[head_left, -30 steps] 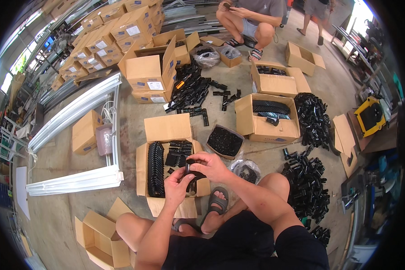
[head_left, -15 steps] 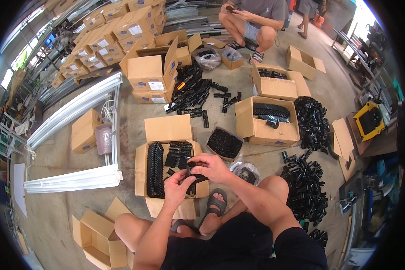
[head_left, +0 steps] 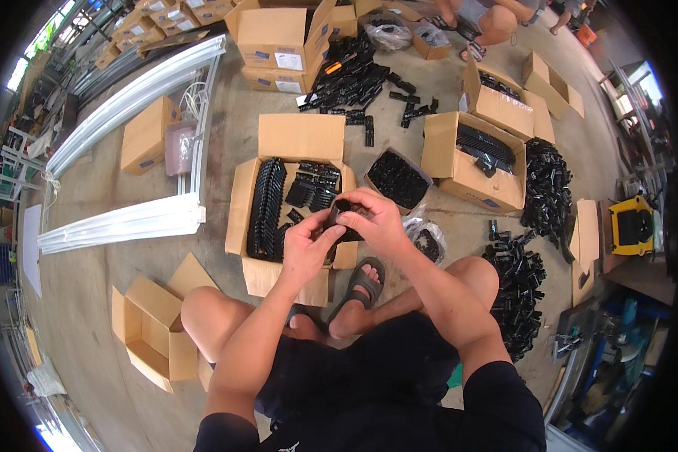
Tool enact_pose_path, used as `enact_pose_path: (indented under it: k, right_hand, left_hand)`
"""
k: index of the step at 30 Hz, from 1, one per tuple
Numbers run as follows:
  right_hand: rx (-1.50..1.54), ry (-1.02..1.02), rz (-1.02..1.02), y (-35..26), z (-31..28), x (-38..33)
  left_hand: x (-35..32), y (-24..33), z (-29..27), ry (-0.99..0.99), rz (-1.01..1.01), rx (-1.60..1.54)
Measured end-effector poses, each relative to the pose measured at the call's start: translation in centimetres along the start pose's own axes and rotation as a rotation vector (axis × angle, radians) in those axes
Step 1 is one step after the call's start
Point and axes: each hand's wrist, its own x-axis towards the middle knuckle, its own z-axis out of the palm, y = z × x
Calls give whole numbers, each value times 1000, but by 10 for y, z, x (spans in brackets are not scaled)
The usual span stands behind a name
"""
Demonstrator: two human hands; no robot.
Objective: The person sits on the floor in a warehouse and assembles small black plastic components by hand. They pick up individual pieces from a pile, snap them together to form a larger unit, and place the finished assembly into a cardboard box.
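Note:
Between both hands is a small black plastic fitting [head_left: 342, 206], partly covered by fingers, so its full shape is hidden. My left hand [head_left: 306, 245] pinches its lower left side with thumb and fingers. From the upper right, my right hand [head_left: 377, 221] grips it, fingers curled over the top. Both hands are above the right front corner of an open cardboard box [head_left: 300, 135]. Inside that box, black fittings stand in a tight row [head_left: 267, 203] along the left, and more lie in stacks [head_left: 313, 184] at the right.
Right of the box stand a carton of small black parts [head_left: 399, 179] and a clear plastic bag [head_left: 427, 241]. Farther right are a box of fittings [head_left: 474, 181] and a heap of black fittings [head_left: 516, 294]. An open carton [head_left: 147, 339] sits left of my knee. Another person [head_left: 493, 26] squats ahead.
My view has tilted down, so the boxes and floor sit higher in the picture. Both hands still hold the black fitting, with the fingers slightly shifted around it.

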Motion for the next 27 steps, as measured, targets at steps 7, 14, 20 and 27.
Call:
enact_pose_path:
  k: [7, 14, 20, 27]
  right_hand:
    - [-33, -13, -2, 2, -1, 2]
    - [10, -10, 33, 8, 1, 1]
    - [271, 287, 292, 39, -35, 34]
    - [-307, 529, 640, 136, -144, 57]
  left_hand:
    - [8, -5, -2, -2, -74, -54]
    - [10, -14, -5, -1, -64, -78]
    - [19, -4, -11, 78, -95, -180]
    - [28, -13, -18, 113, -165, -290]
